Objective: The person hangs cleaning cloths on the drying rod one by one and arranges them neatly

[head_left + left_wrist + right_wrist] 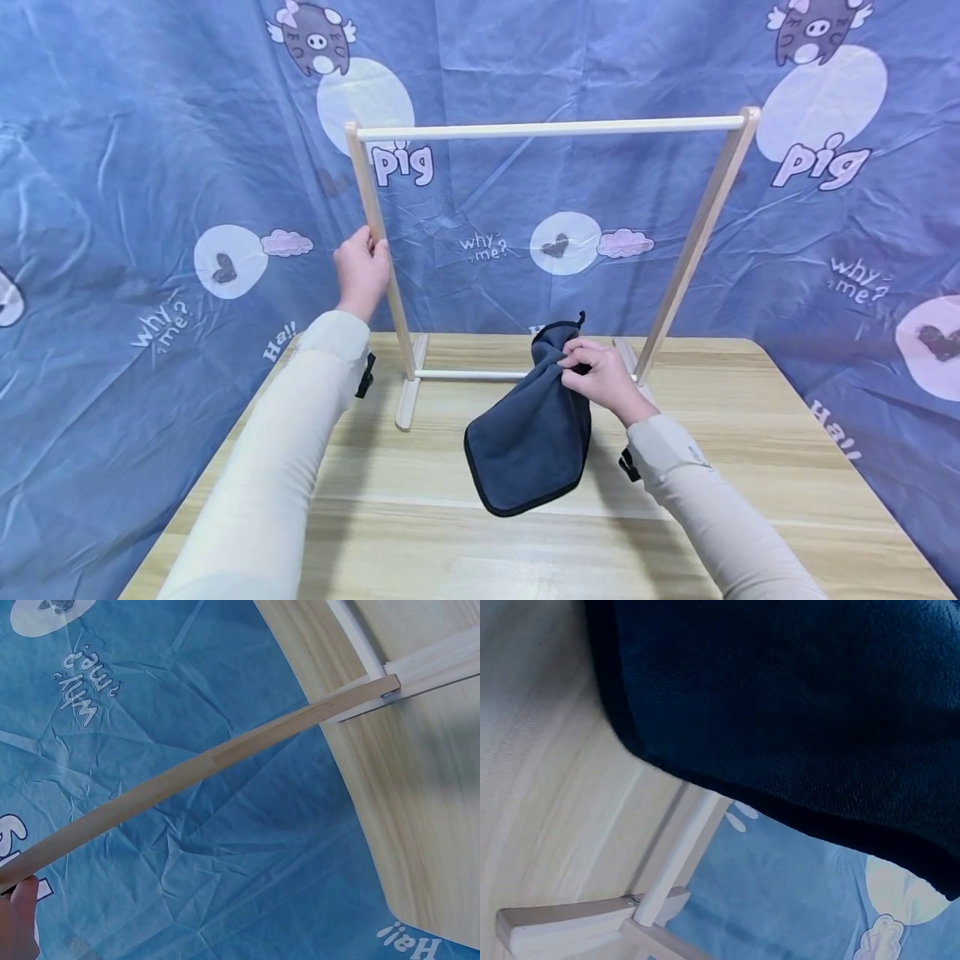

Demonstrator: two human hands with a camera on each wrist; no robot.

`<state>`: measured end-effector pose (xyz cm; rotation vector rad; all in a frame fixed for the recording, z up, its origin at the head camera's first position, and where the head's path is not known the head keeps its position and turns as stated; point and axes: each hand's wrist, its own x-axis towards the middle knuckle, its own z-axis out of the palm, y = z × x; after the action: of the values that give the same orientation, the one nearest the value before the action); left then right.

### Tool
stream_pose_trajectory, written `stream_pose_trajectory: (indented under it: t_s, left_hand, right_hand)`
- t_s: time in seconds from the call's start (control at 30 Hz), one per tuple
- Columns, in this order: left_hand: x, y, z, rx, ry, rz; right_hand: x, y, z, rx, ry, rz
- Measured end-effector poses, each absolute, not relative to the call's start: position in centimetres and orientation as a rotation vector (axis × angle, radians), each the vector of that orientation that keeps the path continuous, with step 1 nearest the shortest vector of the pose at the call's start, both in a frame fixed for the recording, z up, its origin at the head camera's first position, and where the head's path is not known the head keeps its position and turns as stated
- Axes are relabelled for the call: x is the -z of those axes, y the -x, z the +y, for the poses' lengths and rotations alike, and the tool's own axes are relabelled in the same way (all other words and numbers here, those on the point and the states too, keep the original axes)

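Observation:
My left hand (362, 271) grips the left post (399, 310) of a wooden rack, about midway up. In the left wrist view only part of that hand (20, 919) shows at the lower left corner, on the slanting post (210, 760). My right hand (602, 377) pinches a dark grey towel (528, 454) with black edging near its upper end. A small black loop sticks up at the towel's top, and its wide lower part hangs toward the front. The towel (780, 697) fills the top of the right wrist view, where the hand itself is out of sight.
The rack has a white top bar (547, 130), a right post (697, 242) and a low white bar (468, 375), standing on a wood-grain table (750, 467). Behind and at both sides hangs a blue printed curtain (465, 200). Black straps hang beneath both wrists.

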<state>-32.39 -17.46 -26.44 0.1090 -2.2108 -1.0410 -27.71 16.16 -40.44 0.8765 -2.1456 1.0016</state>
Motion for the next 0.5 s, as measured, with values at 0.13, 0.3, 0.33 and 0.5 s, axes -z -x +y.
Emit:
stream_pose_trajectory:
  t_s: [0.13, 0.3, 0.33, 0.5]
  left_hand:
    - [26.4, 32.4, -17.5, 1.034, -0.105, -2.209]
    - [26.3, 32.3, -17.5, 1.035, -0.112, -2.220]
    - [26.3, 32.3, -17.6, 1.038, -0.114, -2.223]
    - [26.3, 32.3, -17.4, 1.039, -0.126, -2.243]
  right_hand:
    - [39.8, 27.7, 16.1, -1.000, -0.886, -2.123]
    - [39.0, 27.8, 16.1, -0.920, -0.874, -2.105]
    - [38.9, 27.9, 16.1, -0.903, -0.864, -2.108]
    - [38.3, 27.8, 16.1, -0.885, -0.832, -2.125]
